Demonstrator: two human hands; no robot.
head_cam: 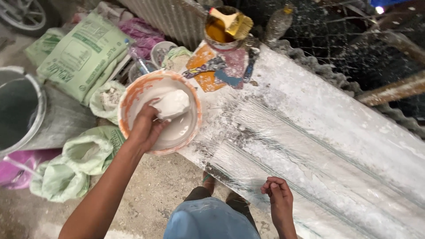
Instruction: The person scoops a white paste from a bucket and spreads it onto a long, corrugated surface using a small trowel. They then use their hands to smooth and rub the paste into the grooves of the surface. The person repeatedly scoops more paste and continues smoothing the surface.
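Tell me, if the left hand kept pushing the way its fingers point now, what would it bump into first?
The left hand is already in the orange-rimmed bowl, fingers against a white lump of paste. Pushing on, it would likely press into that lump first, then the bowl's far wall.

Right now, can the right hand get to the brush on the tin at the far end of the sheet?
Probably yes. The right hand is empty and loosely curled at the near edge of the white sheet. The brush lies across the open tin, and nothing stands between them, though it looks a long stretch.
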